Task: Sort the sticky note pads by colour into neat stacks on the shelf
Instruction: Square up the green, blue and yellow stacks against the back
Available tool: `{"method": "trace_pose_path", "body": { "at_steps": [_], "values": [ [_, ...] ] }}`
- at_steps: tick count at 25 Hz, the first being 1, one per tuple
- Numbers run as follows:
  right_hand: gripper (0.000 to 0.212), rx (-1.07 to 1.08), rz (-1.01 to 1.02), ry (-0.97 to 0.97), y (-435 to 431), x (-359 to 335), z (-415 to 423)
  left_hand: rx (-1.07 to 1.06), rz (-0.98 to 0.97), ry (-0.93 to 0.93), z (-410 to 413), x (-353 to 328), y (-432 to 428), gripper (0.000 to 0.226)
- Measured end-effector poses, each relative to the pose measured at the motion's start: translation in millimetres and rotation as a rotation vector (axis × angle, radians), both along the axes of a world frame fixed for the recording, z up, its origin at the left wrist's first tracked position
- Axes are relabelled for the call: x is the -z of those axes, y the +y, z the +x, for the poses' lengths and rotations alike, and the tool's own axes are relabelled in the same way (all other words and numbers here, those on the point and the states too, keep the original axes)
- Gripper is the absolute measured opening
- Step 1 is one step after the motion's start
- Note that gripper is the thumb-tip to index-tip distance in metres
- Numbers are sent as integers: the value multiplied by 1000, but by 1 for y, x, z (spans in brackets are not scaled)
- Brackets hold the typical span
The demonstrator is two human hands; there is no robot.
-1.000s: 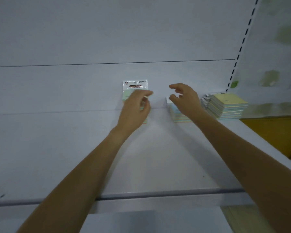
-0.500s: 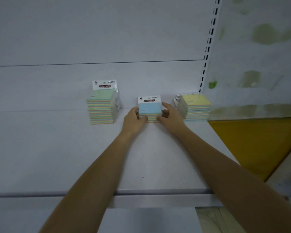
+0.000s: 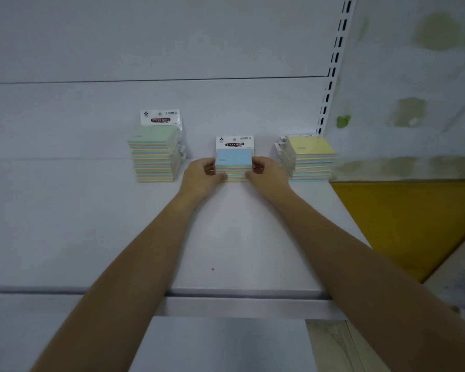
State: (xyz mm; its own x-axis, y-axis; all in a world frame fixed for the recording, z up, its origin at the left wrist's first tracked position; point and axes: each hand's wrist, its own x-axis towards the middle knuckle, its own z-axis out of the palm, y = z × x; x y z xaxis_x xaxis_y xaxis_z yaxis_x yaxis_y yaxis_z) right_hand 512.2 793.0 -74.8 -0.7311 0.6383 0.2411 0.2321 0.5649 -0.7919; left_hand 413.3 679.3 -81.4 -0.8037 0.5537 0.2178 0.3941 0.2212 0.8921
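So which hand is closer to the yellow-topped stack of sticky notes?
Right. The right hand grips the blue-topped stack's right side, next to the yellow-topped stack; the left hand grips its left side, farther away.

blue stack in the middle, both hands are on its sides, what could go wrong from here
1. The left hand and right hand pinch the blue-topped stack from opposite sides; an uneven squeeze could skew its pads.
2. The right hand sits close to the yellow-topped stack, whose left edge looks ragged; pulling back carelessly might nudge it.
3. The green-topped stack is the tallest and could topple if bumped.
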Motion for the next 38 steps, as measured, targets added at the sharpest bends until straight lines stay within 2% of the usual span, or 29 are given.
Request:
{"method": "trace_pose_path", "body": {
  "at_steps": [4, 9, 12, 14, 18, 21, 23, 25, 27, 30, 34, 38],
  "values": [
    [41, 3, 71, -45, 2, 3, -1, -54, -19, 55, 0, 2, 2, 43],
    [43, 10, 4, -42, 4, 6, -3, -39, -61, 54, 2, -1, 1, 42],
    [54, 9, 73, -19, -2, 5, 0, -74, -125, 52, 9, -4, 1, 54],
    [53, 41, 143, 87, -9, -1, 5, -135, -106, 95, 15, -10, 0, 63],
    [38, 79, 158, 441, -21, -31, 24, -142, 126, 354, 32, -27, 1, 45],
    [33, 165, 166, 570, -4, -47, 48, -4, 146, 322, 60, -41, 23, 39],
    [36, 306, 176, 524, 15, -40, 69, 54, 106, 260, 82, -43, 45, 41],
    [45, 426, 52, 447, 29, -27, 86, 101, 38, 183, 102, -39, 68, 50],
    [55, 456, -156, 382, 38, -18, 92, 103, -94, 115, 113, -34, 85, 62],
    [60, 403, -313, 246, 49, -10, 92, 113, -186, 57, 114, -20, 99, 61],
    [31, 370, -230, 108, 58, -5, 91, 126, -85, 13, 110, -8, 102, 65],
    [34, 396, -134, 99, 60, 0, 87, 60, -90, 70, 100, -7, 104, 41]
  ]
}}
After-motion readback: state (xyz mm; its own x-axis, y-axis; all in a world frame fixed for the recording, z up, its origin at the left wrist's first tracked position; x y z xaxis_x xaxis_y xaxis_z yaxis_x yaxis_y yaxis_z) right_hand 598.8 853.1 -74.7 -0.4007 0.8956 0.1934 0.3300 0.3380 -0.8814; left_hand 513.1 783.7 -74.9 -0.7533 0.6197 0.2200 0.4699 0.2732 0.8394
